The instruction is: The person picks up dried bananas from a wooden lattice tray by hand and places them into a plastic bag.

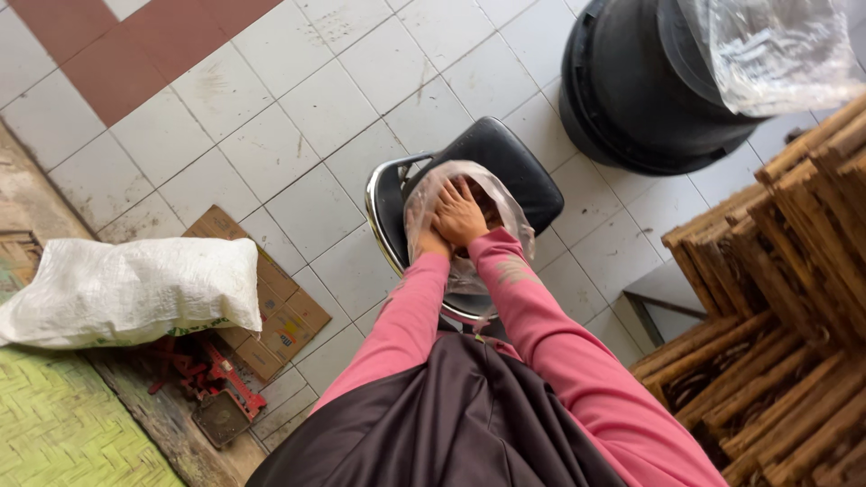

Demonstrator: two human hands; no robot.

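Hands meet over a clear plastic bag (424,212) that rests on a black chair seat (505,158) at mid-scene. The right hand (462,215) lies flat on top, fingers spread and pressing into the bag's mouth; it clamps nothing that can be seen. The left hand (429,242) sits just beneath and to the left, mostly covered by the right hand and the plastic, so whether its fingers are closed on the bag cannot be told. Contents of the bag look brownish but are too obscured to identify.

Surroundings: a white woven sack (135,289) lies at near left on flattened cardboard (271,316); a black bin (640,90) stands at far right; stacked brown sticks (785,298) fill the right side.

Assessment: to do this pressing well, the lower hand should steady the bag against the seat while the upper hand pushes straight down, keeping the thin plastic from sliding off the chrome-rimmed edge or tearing.
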